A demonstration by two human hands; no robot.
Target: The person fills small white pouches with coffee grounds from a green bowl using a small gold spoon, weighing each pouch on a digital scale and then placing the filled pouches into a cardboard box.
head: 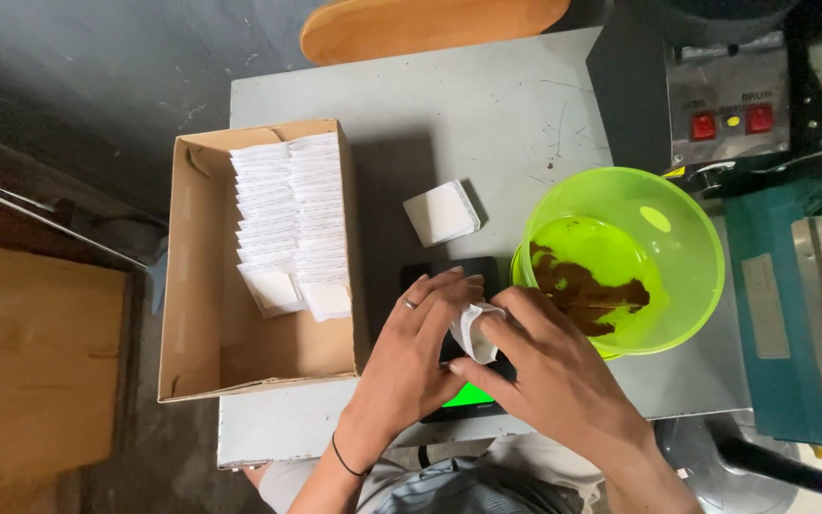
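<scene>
Holding a small white pouch point(473, 330) with both hands, right over a black scale point(459, 381) near the front edge of the grey table point(487, 105). Left hand point(411, 352) with fingers curled around the pouch from the left, a ring on one finger, a dark band on the wrist. Right hand point(549, 366) pinching the pouch from the right, with fingertips on its lower end. Green glow on the scale's little screen, just under the hands. Touching the right hand's far side, a bright green bowl point(687, 238) with brown powder point(587, 290) at the bottom. Left of the hands, an open box point(183, 286) with rows of white pouches point(292, 219) stacked inside. Past the scale, one more small stack point(441, 211) of white pouches, lying alone on the table.
</scene>
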